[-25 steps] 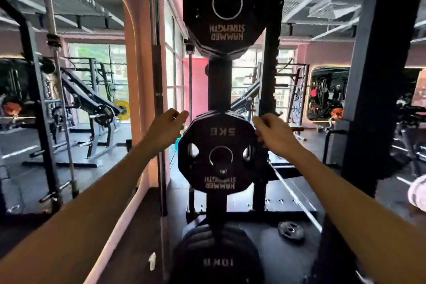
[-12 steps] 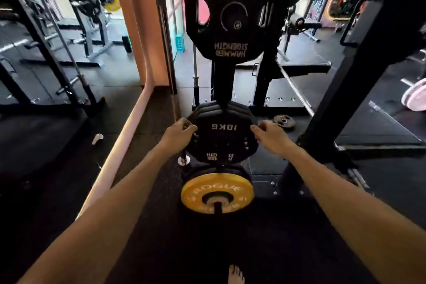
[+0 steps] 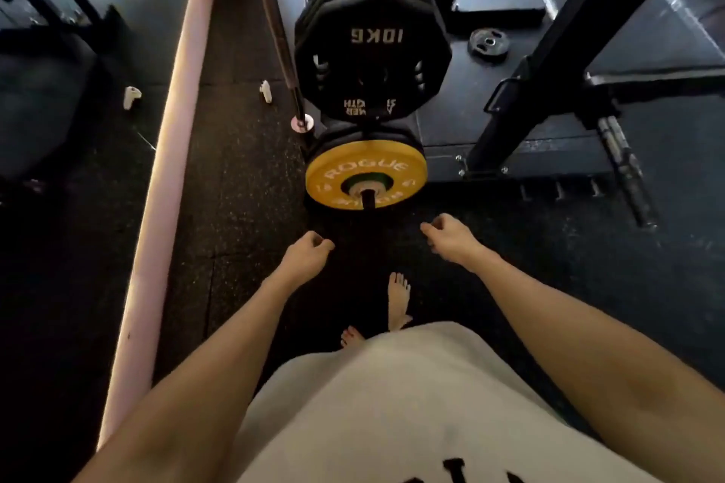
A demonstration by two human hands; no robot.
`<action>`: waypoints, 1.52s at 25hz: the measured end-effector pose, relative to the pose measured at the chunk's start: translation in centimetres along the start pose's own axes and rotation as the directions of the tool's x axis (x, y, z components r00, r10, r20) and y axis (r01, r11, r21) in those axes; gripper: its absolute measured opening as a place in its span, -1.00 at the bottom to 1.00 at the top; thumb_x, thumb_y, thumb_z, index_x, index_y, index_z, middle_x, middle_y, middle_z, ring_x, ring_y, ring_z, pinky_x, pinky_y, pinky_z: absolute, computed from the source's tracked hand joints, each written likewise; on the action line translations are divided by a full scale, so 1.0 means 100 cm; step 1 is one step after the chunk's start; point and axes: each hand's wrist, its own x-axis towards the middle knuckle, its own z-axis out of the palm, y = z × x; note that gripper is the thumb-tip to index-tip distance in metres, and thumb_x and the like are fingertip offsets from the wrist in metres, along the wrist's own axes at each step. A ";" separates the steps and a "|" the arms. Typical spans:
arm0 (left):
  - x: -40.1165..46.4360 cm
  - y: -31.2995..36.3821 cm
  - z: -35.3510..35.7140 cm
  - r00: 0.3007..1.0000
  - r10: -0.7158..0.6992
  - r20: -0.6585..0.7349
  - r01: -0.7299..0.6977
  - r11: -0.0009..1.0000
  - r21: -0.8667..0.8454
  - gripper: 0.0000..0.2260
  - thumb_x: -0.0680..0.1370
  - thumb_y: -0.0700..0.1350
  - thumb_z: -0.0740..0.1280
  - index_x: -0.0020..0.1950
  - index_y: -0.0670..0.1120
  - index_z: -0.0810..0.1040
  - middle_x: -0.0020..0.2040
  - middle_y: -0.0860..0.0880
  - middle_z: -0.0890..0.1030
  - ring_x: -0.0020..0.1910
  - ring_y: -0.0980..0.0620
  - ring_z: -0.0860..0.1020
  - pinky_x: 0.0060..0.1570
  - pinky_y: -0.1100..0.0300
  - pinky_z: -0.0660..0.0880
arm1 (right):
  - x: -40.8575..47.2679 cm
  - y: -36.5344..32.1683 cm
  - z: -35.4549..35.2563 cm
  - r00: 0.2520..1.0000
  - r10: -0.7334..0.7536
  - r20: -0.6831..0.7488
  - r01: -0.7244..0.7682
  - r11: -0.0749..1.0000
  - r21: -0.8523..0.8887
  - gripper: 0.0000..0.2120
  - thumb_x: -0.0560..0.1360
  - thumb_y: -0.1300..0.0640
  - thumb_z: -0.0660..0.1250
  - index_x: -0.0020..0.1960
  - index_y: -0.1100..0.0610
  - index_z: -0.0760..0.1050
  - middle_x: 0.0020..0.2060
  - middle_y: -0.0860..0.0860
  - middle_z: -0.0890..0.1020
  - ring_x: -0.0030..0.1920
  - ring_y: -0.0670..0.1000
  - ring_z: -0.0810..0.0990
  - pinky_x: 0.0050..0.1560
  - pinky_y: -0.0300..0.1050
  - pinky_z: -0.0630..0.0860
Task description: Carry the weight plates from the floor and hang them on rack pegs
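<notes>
Several black 10KG plates (image 3: 372, 47) hang stacked on a low rack peg straight ahead. Below them a yellow ROGUE plate (image 3: 365, 173) sits on the lowest peg, its black tip poking out. A small black plate (image 3: 489, 42) lies flat on the platform at the right of the rack. My left hand (image 3: 306, 253) hovers over the dark floor below and left of the yellow plate, fingers curled loosely, holding nothing. My right hand (image 3: 447, 237) is below and right of that plate, also loosely curled with nothing in it.
A barbell (image 3: 280, 39) stands upright just left of the plates, its end on the floor. A black rack upright (image 3: 557, 63) slants across the right. A pale pink kerb (image 3: 168, 169) runs along the left. My bare feet (image 3: 398, 300) stand on the rubber floor.
My view has tilted from the upper pegs down to the floor. Both hands have come off the sides of the 10KG plate and dropped toward me, now below the yellow plate.
</notes>
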 end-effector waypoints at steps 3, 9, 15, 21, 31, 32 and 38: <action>-0.009 -0.043 0.041 0.993 -0.038 0.112 0.028 0.995 0.097 -0.69 0.63 0.05 0.19 0.29 -0.09 0.45 0.08 -0.07 0.56 -0.01 -0.02 0.55 0.01 0.07 0.50 | -0.023 0.061 0.034 0.989 0.120 0.086 -0.118 0.993 -0.032 -0.76 0.63 -0.06 0.19 0.09 0.11 0.43 -0.04 0.08 0.58 0.00 0.09 0.58 -0.01 0.03 0.51; -0.032 -0.076 0.106 0.940 -0.086 0.329 -0.046 0.926 0.375 -0.69 0.64 0.03 0.21 0.29 -0.11 0.47 0.20 -0.10 0.55 0.11 -0.03 0.51 0.09 0.10 0.45 | -0.069 0.157 0.048 0.939 0.297 0.174 -0.299 0.954 -0.016 -0.76 0.60 -0.03 0.25 0.00 0.15 0.52 -0.12 0.09 0.65 -0.05 0.10 0.62 -0.04 -0.03 0.50; -0.039 -0.042 0.166 0.892 -0.018 0.451 -0.260 0.796 0.547 -0.69 0.62 0.02 0.23 0.31 -0.10 0.47 0.23 -0.10 0.54 0.16 -0.03 0.51 0.10 0.11 0.43 | -0.121 0.233 0.012 0.908 0.411 0.083 -0.418 0.869 0.263 -0.80 0.62 0.00 0.23 0.06 0.13 0.49 -0.11 0.09 0.63 -0.11 0.05 0.61 -0.18 -0.10 0.50; -0.069 0.015 0.288 0.876 0.004 0.482 -0.380 0.622 0.685 -0.68 0.63 -0.02 0.23 0.35 -0.11 0.43 0.27 -0.11 0.53 0.21 -0.08 0.52 0.22 0.03 0.46 | -0.208 0.370 -0.016 0.864 0.504 0.016 -0.436 0.730 0.527 -0.83 0.61 0.04 0.26 -0.08 0.11 0.47 -0.18 0.08 0.62 -0.21 0.03 0.58 -0.36 -0.18 0.40; -0.147 0.114 0.508 0.778 0.186 0.600 -0.618 0.400 0.677 -0.78 0.59 -0.06 0.28 0.18 -0.11 0.56 0.21 -0.15 0.55 0.18 -0.13 0.51 0.15 0.10 0.41 | -0.326 0.588 -0.061 0.689 0.721 0.074 -0.478 0.376 0.793 -0.84 0.62 0.12 0.21 -0.11 0.17 0.40 -0.24 0.14 0.53 -0.30 0.05 0.45 -0.35 -0.20 0.32; -0.148 0.126 0.527 0.780 0.163 0.605 -0.610 0.417 0.674 -0.77 0.60 -0.06 0.27 0.20 -0.11 0.56 0.20 -0.14 0.56 0.17 -0.11 0.52 0.12 0.12 0.41 | -0.328 0.600 -0.065 0.682 0.726 0.086 -0.484 0.360 0.798 -0.83 0.62 0.12 0.20 -0.10 0.18 0.42 -0.23 0.15 0.54 -0.31 0.06 0.46 -0.35 -0.20 0.33; -0.132 0.213 0.650 0.763 0.078 0.642 -0.621 0.364 0.694 -0.73 0.61 -0.04 0.24 0.24 -0.12 0.53 0.24 -0.13 0.56 0.19 -0.11 0.51 0.14 0.10 0.42 | -0.302 0.668 -0.121 0.645 0.737 0.201 -0.558 0.275 0.783 -0.76 0.61 0.14 0.24 -0.21 0.15 0.36 -0.28 0.12 0.53 -0.34 0.05 0.47 -0.37 -0.19 0.34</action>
